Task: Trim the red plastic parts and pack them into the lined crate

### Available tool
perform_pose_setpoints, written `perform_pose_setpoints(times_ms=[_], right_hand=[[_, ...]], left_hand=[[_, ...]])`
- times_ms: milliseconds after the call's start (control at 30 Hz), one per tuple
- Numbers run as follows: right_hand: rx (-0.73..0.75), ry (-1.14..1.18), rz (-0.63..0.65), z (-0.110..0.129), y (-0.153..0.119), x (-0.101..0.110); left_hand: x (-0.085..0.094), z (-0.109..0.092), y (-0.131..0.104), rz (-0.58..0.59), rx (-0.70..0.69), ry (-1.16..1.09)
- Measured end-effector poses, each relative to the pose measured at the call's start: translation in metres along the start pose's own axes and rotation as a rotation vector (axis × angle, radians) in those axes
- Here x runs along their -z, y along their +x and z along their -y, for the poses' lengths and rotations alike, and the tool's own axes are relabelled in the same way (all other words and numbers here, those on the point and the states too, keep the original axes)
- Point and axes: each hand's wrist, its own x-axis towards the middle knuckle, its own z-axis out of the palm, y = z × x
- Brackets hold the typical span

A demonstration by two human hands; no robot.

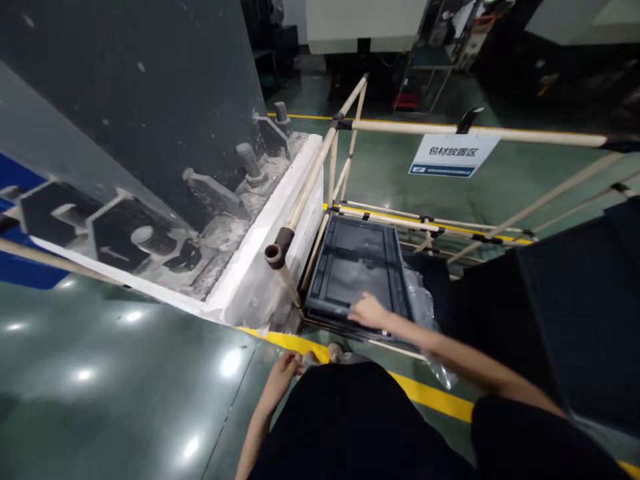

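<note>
The dark crate (356,270) sits low in the centre of the frame, inside the pale pipe rack (313,177). The right hand (369,311) is at its near edge, fingers bent downward; whether they grip the rim or merely touch it, I cannot tell. If that hold is shallow, the edge could slip from the fingers. The left hand (289,370), lower centre, hangs apart from the crate, loosely curled, with nothing visible in it; lifting one-handed could therefore tilt the crate. Clear plastic film (424,303) lies along the crate's right side and beneath the forearm, so it might snag or drag. The open pipe end (273,255), left of the crate, could catch a sleeve or knock a swinging corner.
</note>
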Motion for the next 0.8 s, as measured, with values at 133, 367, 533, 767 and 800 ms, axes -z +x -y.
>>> perform_pose_setpoints(times_ms=[133, 367, 533, 767, 800], right_hand=[[-0.112, 0.021, -0.079, -0.082, -0.021, 0.115], [-0.187, 0.092, -0.186, -0.136, -0.014, 0.204], [-0.164, 0.076, -0.065, -0.058, 0.005, 0.114], [-0.232, 0.102, 0.078, 0.031, 0.01, -0.049], [-0.242, 0.103, 0.087, 0.035, 0.011, -0.066]], left_hand=[[0.053, 0.022, 0.014, -0.041, 0.067, -0.044], [0.095, 0.047, 0.043, -0.009, 0.037, -0.01], [0.095, 0.048, 0.066, 0.063, 0.015, 0.059], [0.063, 0.033, 0.087, 0.259, -0.027, 0.205], [0.055, 0.029, 0.09, 0.288, -0.037, 0.228]])
